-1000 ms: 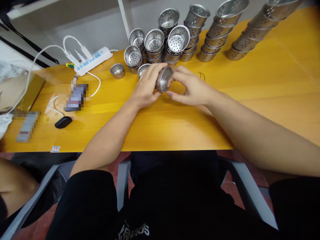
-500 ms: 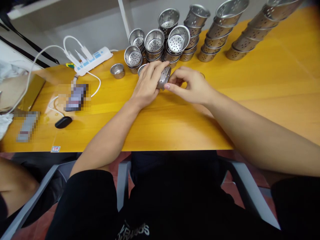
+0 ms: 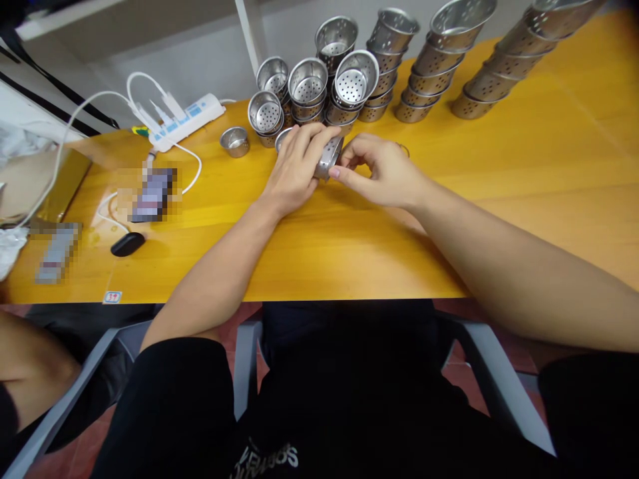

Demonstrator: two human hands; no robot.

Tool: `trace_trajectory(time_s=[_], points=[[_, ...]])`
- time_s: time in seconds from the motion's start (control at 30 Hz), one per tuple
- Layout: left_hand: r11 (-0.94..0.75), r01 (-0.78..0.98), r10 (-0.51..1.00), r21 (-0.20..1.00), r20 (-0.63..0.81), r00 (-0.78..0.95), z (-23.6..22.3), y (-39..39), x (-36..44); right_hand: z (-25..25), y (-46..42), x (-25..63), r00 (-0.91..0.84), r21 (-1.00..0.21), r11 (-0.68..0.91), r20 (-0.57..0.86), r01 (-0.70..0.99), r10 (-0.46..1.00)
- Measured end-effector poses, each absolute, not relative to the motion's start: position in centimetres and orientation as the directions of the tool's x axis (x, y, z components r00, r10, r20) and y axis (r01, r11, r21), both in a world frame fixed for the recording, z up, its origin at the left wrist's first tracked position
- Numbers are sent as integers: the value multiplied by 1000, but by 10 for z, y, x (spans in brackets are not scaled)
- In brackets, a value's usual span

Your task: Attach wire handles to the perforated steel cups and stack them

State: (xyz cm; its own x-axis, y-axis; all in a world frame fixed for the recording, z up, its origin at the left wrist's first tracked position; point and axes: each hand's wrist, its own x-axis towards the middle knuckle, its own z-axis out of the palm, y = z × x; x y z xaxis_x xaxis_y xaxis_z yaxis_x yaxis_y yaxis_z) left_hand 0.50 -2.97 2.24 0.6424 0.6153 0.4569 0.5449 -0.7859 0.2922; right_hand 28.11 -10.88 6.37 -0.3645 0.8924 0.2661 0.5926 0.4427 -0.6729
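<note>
My left hand [image 3: 298, 163] is wrapped over a perforated metal cup [image 3: 329, 158], which lies tilted on its side just above the wooden table. At the cup's right end, the thumb and curled fingers of my right hand [image 3: 382, 169] close on its edge. The tips of those fingers are partly hidden, so anything small between them cannot be made out. Behind my left hand shows part of another metal cup [image 3: 282, 138]. A single small cup [image 3: 234, 142] stands to the left of it.
Several stacks of perforated cups [image 3: 308, 83] line the table's back, with taller leaning stacks [image 3: 492, 73] on the right. A power strip [image 3: 187, 121] with white cables, a blurred phone-like object [image 3: 152, 194] and a black oval object [image 3: 128, 244] lie left. Another person's leg [image 3: 37, 352] is at lower left.
The cup between my hands has turned very slightly, with both hands staying in nearly the same place. Everything else looks the same.
</note>
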Motion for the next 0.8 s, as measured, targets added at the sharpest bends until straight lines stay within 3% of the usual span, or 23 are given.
trace_trajectory(time_s=[0.27, 0.53, 0.67, 0.8], points=[[-775, 525, 632, 351, 447, 633, 21, -28, 6, 64, -105, 286, -383, -661, 448, 253, 602, 888], [-754, 574, 645, 321, 530, 551, 16, -18, -6, 66, -108, 284, -428, -656, 486, 264, 577, 864], [-686, 639, 679, 347, 622, 391, 8, -5, -18, 67, -98, 302, -358, -561, 451, 275, 694, 892], [-647, 624, 708, 438, 649, 278, -2, 10, -28, 68, -79, 338, -418, -356, 452, 171, 818, 892]])
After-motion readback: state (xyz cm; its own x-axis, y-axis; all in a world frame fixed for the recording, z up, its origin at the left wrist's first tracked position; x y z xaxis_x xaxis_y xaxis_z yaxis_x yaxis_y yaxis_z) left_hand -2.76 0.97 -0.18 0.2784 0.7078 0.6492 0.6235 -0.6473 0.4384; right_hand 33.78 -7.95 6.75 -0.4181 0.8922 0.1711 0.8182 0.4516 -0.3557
